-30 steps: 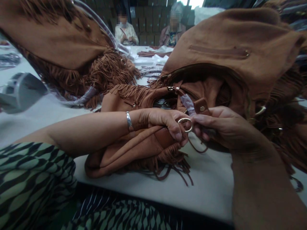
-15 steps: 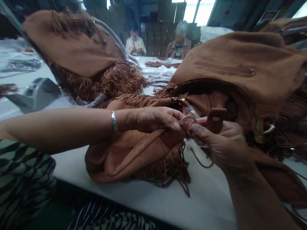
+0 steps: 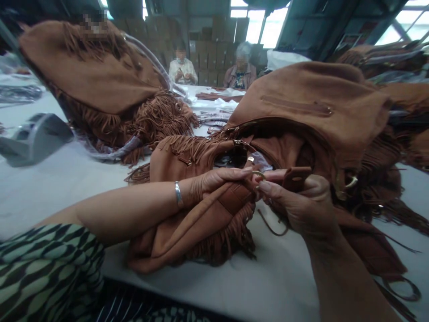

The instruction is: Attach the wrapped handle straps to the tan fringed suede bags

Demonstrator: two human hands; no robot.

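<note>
A brown fringed suede bag (image 3: 181, 237) lies on the table in front of me. At its right end is a gold metal ring (image 3: 259, 173). My left hand (image 3: 223, 179), with a silver bracelet at the wrist, pinches the bag's end by this ring. My right hand (image 3: 306, 205) meets it there, thumb and fingers closed on a brown leather strap (image 3: 296, 176) whose end with a small metal stud sticks up above the fingers. The exact spot where strap and ring meet is partly hidden by my fingertips.
A larger brown bag (image 3: 301, 98) stands open just behind my right hand. Another fringed bag (image 3: 94, 85) stands back left, near a grey tape dispenser (image 3: 36, 138). Brown straps (image 3: 372, 246) lie at the right. Two people sit across the white table (image 3: 254, 286).
The view has shifted, so the background bags sit further left. My left forearm appears lower, and the bag's dark opening now shows above that hand. Both hands keep their grip.
</note>
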